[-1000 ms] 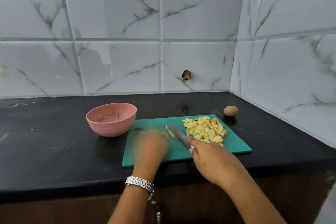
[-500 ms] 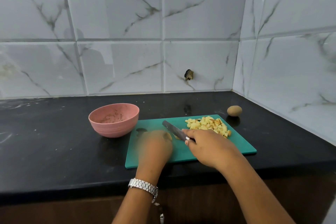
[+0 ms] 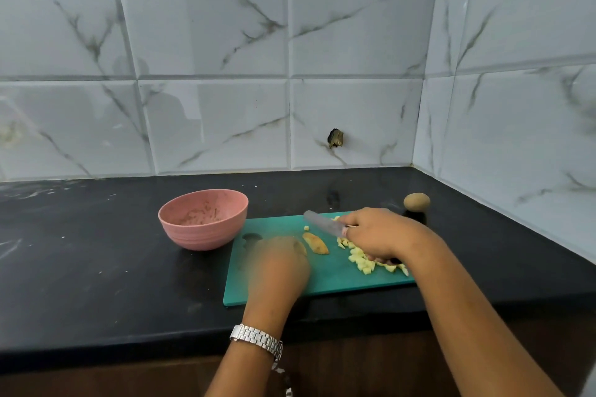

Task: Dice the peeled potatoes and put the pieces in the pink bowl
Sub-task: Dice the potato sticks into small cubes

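Knife (image 3: 324,225) gripped by right hand (image 3: 377,235) | left hand (image 3: 277,264) blurred, grip cannot be told | diced potato (image 3: 361,263) partly hidden under right wrist

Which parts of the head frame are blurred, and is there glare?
Head view: the left hand is smeared, its grip unreadable; the knife in the right hand is slightly soft; pink bowl and diced pieces sharp; glossy wall tiles carry dim reflections, no harsh glare.
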